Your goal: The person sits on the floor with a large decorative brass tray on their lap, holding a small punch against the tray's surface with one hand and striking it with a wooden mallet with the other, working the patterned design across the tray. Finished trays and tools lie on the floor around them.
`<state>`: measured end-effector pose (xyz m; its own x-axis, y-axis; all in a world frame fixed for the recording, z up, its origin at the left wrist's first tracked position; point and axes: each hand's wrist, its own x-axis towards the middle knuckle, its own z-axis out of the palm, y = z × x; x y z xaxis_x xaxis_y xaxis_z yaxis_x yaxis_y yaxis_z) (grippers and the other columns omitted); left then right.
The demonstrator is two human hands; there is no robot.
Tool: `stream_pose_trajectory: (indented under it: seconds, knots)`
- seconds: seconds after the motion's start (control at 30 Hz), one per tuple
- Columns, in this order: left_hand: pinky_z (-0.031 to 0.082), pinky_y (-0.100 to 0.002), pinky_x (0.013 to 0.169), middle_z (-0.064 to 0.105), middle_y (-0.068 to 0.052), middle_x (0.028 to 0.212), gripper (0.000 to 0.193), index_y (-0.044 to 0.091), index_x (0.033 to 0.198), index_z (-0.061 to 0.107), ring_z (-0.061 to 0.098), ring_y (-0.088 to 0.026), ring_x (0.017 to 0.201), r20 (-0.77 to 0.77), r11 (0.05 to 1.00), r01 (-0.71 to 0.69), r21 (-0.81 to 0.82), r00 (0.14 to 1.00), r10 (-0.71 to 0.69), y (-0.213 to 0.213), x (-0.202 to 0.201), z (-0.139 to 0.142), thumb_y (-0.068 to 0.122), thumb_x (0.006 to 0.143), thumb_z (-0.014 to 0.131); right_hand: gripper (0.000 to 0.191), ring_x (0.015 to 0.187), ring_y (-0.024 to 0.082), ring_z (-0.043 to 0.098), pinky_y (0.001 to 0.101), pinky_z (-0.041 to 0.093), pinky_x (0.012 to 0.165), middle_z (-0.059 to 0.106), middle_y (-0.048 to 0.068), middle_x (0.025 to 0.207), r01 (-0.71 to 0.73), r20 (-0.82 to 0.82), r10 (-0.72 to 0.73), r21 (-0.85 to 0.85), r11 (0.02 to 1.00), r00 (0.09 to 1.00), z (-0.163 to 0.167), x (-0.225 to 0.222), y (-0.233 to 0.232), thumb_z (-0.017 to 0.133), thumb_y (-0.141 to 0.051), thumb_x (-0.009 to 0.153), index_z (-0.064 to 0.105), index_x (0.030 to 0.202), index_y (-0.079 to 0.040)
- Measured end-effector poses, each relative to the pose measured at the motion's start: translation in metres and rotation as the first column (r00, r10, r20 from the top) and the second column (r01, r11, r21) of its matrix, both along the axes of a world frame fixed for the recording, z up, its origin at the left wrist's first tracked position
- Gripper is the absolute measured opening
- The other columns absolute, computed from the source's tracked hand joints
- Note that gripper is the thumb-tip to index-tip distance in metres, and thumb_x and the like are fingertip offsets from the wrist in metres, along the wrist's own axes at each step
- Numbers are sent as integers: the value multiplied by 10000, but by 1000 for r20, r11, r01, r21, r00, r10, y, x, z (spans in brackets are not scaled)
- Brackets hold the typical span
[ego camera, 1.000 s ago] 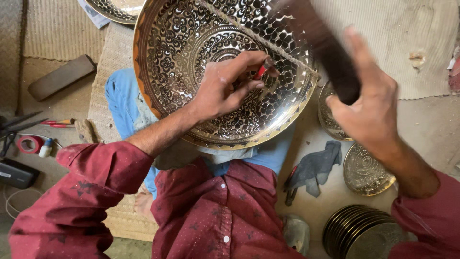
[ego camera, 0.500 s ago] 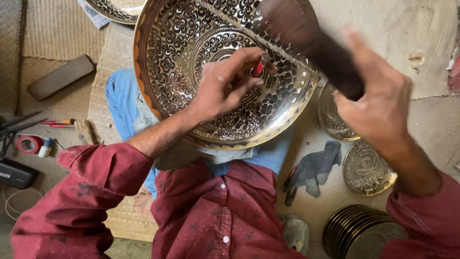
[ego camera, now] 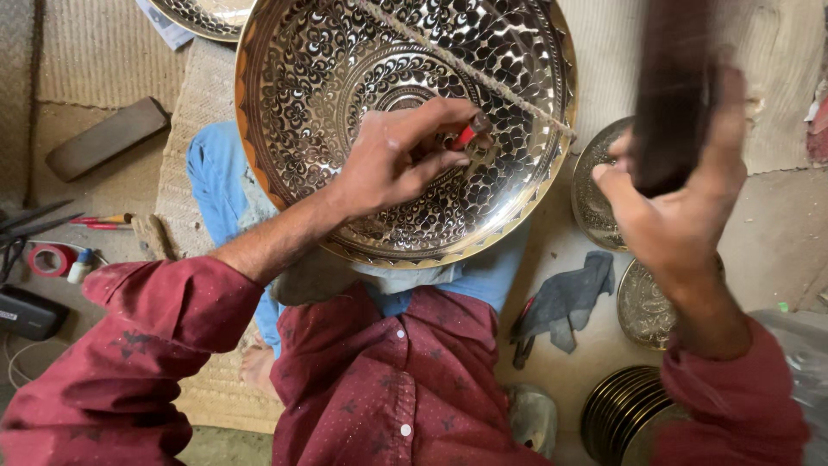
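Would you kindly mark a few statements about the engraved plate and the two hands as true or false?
1. The left hand rests on the large engraved plate and pinches a small red-tipped tool. True.
2. The right hand is empty. False: it grips a dark wooden block, raised to the right of the plate.
3. A grey cloth lies on the floor right of the person's lap. True.
4. The stack of small plates sits at upper left. False: it is at lower right.
5. A roll of red tape lies at the left edge. True.
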<state>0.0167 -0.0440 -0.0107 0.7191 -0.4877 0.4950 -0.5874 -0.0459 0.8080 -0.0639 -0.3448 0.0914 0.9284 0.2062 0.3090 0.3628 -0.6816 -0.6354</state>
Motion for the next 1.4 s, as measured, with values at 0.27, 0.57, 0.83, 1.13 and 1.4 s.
stream_pose_trajectory:
  seconds: [0.27,0.57,0.83,1.13,1.4]
  knots:
    - [666,-323,836,774,-95,1122,443,91,1378,586,797,-206,959,7,1000,4,21,1000,-4,-2,2,-6,158,991,790,930,826,153,654,286,597,706,637,74,991,-26,-7,25,-282,959,1000,-16,3,13,721,111,909,226,1638,-185]
    - [663,-316,834,777,-86,1137,435,93,1373,582,802,-197,963,-10,999,38,7,999,-38,-1,3,-6,151,995,792,932,792,172,656,331,580,706,650,59,953,13,54,14,-467,884,998,-3,4,25,756,69,897,294,1654,-214]
    - [649,-317,848,766,-83,1144,462,91,1364,575,794,-216,1001,3,999,37,17,999,-38,0,4,4,168,976,813,929,812,182,659,341,582,703,641,88,1005,-28,39,46,-365,931,998,1,6,23,758,88,873,315,1638,-199]
    - [645,-328,876,770,-61,1166,457,95,1389,561,786,-211,1029,-2,998,59,-4,998,-59,2,3,4,165,999,790,897,821,158,643,321,583,718,617,40,968,-69,-74,57,-179,981,996,3,4,18,709,52,927,263,1661,-209]
    - [665,-312,840,788,-35,1116,439,111,1408,572,799,-166,929,-24,997,72,27,997,-72,-2,5,-9,173,1015,760,889,663,167,613,350,539,575,607,43,823,29,74,36,-724,689,997,4,10,10,762,107,906,360,1627,-221]
